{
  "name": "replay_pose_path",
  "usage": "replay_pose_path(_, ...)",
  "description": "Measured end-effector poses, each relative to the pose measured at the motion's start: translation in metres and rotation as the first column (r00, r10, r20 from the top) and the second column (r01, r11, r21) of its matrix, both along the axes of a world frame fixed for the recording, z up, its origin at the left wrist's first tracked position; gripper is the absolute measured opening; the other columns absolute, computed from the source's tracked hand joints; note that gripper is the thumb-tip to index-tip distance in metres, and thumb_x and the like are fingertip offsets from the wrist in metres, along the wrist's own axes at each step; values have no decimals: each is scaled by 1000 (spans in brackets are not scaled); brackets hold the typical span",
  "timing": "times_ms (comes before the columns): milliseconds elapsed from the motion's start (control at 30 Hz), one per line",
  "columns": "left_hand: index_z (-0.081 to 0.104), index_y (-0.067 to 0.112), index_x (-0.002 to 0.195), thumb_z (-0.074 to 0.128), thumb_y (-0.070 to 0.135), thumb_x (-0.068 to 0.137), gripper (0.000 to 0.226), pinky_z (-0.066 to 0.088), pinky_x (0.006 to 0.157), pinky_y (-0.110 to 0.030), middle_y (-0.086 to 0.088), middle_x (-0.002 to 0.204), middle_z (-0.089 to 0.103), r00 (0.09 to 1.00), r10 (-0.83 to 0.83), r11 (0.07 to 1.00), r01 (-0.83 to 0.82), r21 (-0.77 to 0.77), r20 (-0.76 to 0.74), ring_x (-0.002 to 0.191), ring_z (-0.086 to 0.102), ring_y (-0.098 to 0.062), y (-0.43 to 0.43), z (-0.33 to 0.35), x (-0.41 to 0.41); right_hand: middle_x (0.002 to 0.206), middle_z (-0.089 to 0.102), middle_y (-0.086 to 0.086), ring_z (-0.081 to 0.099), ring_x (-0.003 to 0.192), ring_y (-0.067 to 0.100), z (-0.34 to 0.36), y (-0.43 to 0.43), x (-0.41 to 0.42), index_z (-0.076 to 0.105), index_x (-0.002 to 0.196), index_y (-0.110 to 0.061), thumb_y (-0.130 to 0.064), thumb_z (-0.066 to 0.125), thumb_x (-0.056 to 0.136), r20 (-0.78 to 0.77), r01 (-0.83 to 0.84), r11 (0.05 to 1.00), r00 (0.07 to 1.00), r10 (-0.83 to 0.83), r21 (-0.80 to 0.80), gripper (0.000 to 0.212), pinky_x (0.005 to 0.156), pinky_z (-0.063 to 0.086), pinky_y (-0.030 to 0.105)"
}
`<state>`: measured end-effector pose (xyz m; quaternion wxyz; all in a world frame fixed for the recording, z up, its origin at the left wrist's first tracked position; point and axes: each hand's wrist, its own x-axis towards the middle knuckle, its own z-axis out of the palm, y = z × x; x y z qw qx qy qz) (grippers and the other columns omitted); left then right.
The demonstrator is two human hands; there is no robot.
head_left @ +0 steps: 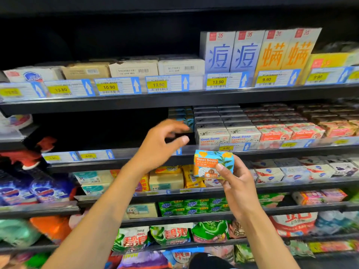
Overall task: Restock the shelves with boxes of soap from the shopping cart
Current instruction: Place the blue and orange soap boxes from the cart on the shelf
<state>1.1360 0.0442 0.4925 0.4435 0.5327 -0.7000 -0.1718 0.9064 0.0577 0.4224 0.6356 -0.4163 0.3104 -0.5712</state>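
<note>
Store shelving, dark, several tiers, price tags along each front edge. Right hand (pixel 239 188) grips one soap box (pixel 212 164) at its lower right, thumb on the printed face. It is held just below the second shelf (pixel 272 152), and the grip leaves the box's upper end free for insertion. Left hand (pixel 161 144) is loosely spread, holding nothing, raised before a dark gap (pixel 106 131) on that shelf. A matching stack (pixel 181 117) bounds the gap's right side, against grey boxes (pixel 212 135). Judgement: ample room leftward, but the box must clear the rail (pixel 124 152) on entry. Cart not in view.
</note>
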Motion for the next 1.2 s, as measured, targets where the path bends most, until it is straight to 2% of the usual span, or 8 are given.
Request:
replay_pose_path(100, 62, 27, 129, 82, 31, 82, 51, 54, 92, -24, 12, 123, 66, 987, -141, 972, 153, 181, -78, 112, 64, -4, 30, -5, -14, 109, 76, 9, 73, 100, 22, 7, 1, 7, 63, 120, -8, -12, 73, 80, 29, -17, 998, 999, 19, -58, 42, 78, 60, 28)
replay_pose_path(267, 70, 28, 115, 85, 25, 79, 39, 57, 83, -23, 13, 105, 73, 992, -32, 990, 49, 135, -124, 98, 69, -4, 36, -5, -12, 113, 75, 4, 71, 107, 19, 12, -2, 24, 65, 121, -16, -23, 80, 76, -60, 4, 985, 998, -14, -173, 47, 85, 59, 29)
replay_pose_path(367, 72, 28, 110, 86, 17, 78, 37, 58, 83, -24, 9, 104, 75, 976, -2, 991, 31, 127, -220, 99, 71, -8, 28, 3, 3, 116, 73, -7, 68, 112, 8, 6, -11, 25, 62, 127, -20, -23, 72, 90, -254, 21, 948, 961, -107, -318, 38, 90, 56, 24)
replay_pose_path(500, 70, 25, 110, 82, 6, 80, 37, 59, 81, -24, 4, 104, 75, 938, 86, 989, -41, 139, -335, 98, 72, -10, 5, 12, 24, 125, 64, -12, 57, 123, 4, -22, -37, 17, 64, 128, -24, -27, 67, 99, -605, -28, 801, 670, -429, -599, 30, 105, 49, 32)
replay_pose_path(600, 70, 20, 111, 80, 1, 81, 37, 58, 73, -20, -1, 105, 74, 922, 142, 976, -70, 206, -359, 95, 73, -13, -20, 12, 37, 131, 61, -8, 51, 128, 12, -43, -52, 15, 64, 133, -21, -28, 66, 99, -658, -167, 678, 487, -575, -716, 35, 106, 47, 40)
replay_pose_path(733, 71, 21, 113, 81, 4, 81, 38, 61, 72, -24, -3, 112, 70, 936, 197, 934, -89, 345, -292, 94, 73, -13, -53, 2, 47, 132, 58, -1, 50, 126, 23, -57, -58, 17, 64, 134, -16, -23, 70, 94, -628, -247, 579, 365, -688, -777, 41, 103, 48, 45)
replay_pose_path(867, 69, 22, 110, 80, 3, 82, 36, 61, 75, -27, -3, 108, 69, 959, 180, 925, -90, 369, -217, 101, 70, -19, -71, -7, 49, 131, 58, 1, 51, 125, 26, -61, -58, 20, 64, 134, -15, -21, 69, 93, -611, -226, 569, 353, -709, -791, 41, 101, 49, 46)
replay_pose_path(1200, 69, 18, 114, 87, 12, 76, 43, 50, 82, -22, 4, 104, 66, 961, 249, 942, -269, 201, 120, 93, 64, -12, -86, -13, 46, 131, 59, 2, 51, 125, 27, -67, -59, 22, 65, 133, -16, -15, 69, 92, -583, -194, 553, 364, -727, -811, 41, 102, 48, 43)
